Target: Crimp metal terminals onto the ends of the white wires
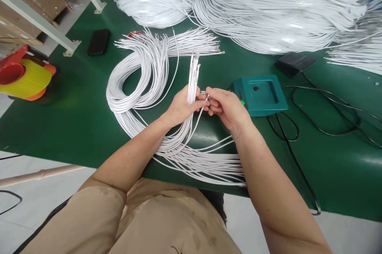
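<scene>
My left hand (182, 107) is closed around a bunch of white wires (193, 79), whose ends stand up above the fist. To its right, my right hand (223, 105) pinches the tip of a single white wire (199, 118) between thumb and fingers. The fingertips of both hands nearly meet there. From the left fist the wires run down into a loose coil of white wires (119, 95) that curves over the table. Just beyond my right hand sits a small teal device (262, 105) with a recessed top and a green button.
Large bundles of white wires (268, 11) fill the back of the green table (53, 127). A black phone (98, 42) lies at the left, near metal posts (36, 13) and a yellow and red container (28, 77). Black cables (324, 127) and a black pedal-like block (294, 64) are at right.
</scene>
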A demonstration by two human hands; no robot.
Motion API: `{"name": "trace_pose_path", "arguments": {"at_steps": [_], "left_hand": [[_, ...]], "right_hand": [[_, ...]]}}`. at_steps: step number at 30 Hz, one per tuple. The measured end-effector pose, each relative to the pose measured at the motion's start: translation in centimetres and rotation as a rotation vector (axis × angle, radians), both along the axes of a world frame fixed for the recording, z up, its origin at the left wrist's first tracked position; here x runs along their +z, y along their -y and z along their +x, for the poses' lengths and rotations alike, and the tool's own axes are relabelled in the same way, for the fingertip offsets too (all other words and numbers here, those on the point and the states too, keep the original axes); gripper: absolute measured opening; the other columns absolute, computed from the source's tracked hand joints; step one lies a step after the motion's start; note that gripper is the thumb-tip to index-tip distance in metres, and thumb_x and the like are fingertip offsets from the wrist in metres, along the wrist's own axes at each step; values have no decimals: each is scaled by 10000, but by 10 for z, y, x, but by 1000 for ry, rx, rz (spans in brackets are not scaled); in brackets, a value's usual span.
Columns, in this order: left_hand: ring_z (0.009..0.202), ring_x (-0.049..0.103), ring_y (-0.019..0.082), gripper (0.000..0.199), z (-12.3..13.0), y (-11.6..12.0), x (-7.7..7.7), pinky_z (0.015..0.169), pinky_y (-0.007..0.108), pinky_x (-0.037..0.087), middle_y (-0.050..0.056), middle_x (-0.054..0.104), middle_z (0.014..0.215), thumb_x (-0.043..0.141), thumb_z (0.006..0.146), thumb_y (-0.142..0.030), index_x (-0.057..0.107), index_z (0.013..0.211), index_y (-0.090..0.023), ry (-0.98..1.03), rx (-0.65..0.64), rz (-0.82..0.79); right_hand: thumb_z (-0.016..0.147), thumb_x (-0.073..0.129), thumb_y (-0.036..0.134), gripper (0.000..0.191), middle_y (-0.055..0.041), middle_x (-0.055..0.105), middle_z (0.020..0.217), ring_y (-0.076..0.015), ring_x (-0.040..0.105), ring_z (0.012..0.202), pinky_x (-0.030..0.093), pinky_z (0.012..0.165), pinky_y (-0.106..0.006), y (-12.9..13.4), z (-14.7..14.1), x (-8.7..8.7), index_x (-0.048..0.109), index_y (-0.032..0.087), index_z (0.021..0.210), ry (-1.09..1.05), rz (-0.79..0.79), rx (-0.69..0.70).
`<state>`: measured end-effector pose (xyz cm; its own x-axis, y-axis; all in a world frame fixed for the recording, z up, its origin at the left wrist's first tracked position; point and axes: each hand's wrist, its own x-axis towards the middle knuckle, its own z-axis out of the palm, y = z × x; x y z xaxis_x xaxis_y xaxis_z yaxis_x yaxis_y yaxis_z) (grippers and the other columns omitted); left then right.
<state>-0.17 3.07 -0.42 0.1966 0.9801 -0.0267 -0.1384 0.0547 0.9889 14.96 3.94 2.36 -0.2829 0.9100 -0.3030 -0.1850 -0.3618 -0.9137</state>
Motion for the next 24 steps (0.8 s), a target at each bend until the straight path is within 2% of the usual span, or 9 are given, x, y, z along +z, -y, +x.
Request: {"name": "trace_pose_path", "arguments": {"at_steps": [4, 9, 12, 16, 21, 24], "left_hand": [[667, 664, 111, 412, -2, -1, -1, 600, 230, 478, -21, 647, 779, 799, 692, -315, 454, 871, -178, 14, 12, 14], [671, 651, 98, 388, -4, -2, -2, 629, 227, 493, -18, 650, 784, 801, 697, -328, 511, 900, -170, 4, 23, 21], [652, 629, 81, 407, -5, -2, -3, 632, 217, 495, -20, 648, 792, 797, 710, -324, 561, 1005, -172, 5, 20, 53], [664, 618, 84, 474, -7, -3, -4, 653, 221, 507, -22, 635, 788, 784, 735, -322, 586, 1144, -188, 5, -9, 71], [711, 626, 101, 443, -8, -3, -2, 682, 234, 516, 0, 644, 816, 780, 742, -330, 631, 1133, -184, 7, -60, 25], [711, 637, 98, 412, -8, -3, -1, 677, 229, 511, -5, 639, 800, 799, 724, -317, 645, 1077, -171, 52, -77, -18]], "right_hand": [[661, 820, 502, 424, 81, 403, 539, -54, 371, 486, 433, 535, -225, 0, 3, -1, 548, 179, 618, -85, -53, 38], [660, 844, 383, 303, 54, 525, 608, -45, 452, 525, 497, 601, -213, 0, 6, 0, 659, 151, 720, -124, -93, 35], [684, 822, 328, 247, 33, 575, 620, -64, 532, 558, 550, 662, -243, 2, 7, 0, 706, 137, 789, -96, -76, 0], [712, 778, 328, 211, 13, 618, 633, -90, 584, 581, 583, 687, -282, 4, 5, 5, 711, 139, 778, 8, -14, -46], [727, 718, 271, 145, 1, 664, 683, -113, 619, 608, 564, 683, -286, 6, 2, 5, 698, 152, 808, 221, 136, -89], [803, 615, 245, 82, -7, 648, 697, -136, 603, 638, 525, 682, -300, 7, 0, -1, 646, 180, 764, 541, 397, -97]]}}
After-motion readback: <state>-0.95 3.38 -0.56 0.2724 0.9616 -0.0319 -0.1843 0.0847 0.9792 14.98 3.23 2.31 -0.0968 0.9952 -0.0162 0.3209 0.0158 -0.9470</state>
